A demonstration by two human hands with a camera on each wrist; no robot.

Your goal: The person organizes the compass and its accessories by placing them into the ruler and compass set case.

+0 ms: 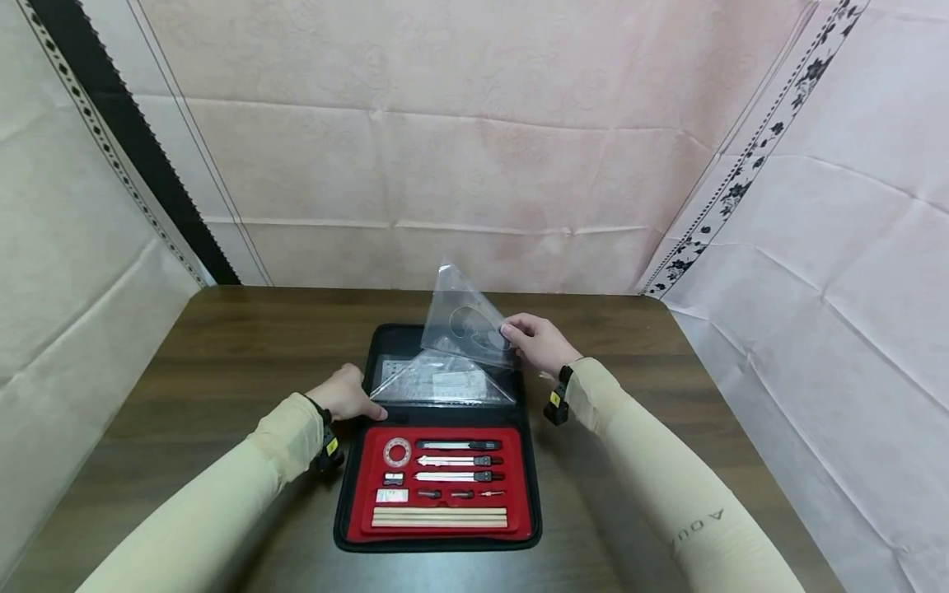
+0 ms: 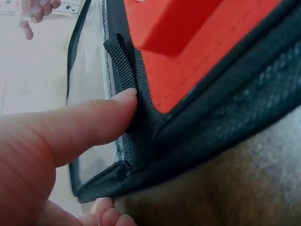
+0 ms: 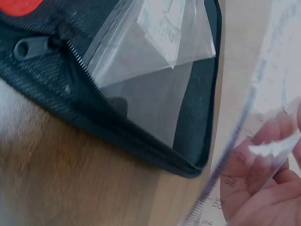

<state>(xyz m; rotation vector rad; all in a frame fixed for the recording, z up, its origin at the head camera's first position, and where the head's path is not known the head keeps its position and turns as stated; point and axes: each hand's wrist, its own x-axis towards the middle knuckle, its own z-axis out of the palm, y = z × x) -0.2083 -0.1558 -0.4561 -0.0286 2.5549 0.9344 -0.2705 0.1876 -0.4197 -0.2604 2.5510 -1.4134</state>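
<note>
A black zippered case [image 1: 535, 502] lies unfolded on the table, a red tray of drawing tools in its near half. At its fold, my left hand [image 1: 345, 395] grips the left edge; the left wrist view shows the thumb [image 2: 106, 120] on the black fabric and fingertips below. My right hand [image 1: 544, 342] pinches a clear set square [image 1: 452, 305] by its right corner, raised over the case's far half. Under it, a clear triangular plastic piece [image 1: 404, 383] lies over the lid's transparent pocket. Printed marks show on the held set square [image 3: 225, 160] in the right wrist view.
In the red tray [image 1: 365, 494] sit compasses [image 1: 448, 476], a white ring [image 1: 396, 452], an eraser [image 1: 391, 496], a small sharpener [image 1: 393, 478] and several pencils [image 1: 440, 517]. The wooden table [image 1: 245, 346] is bounded by white cloth hangings [image 1: 445, 165] at the back and sides.
</note>
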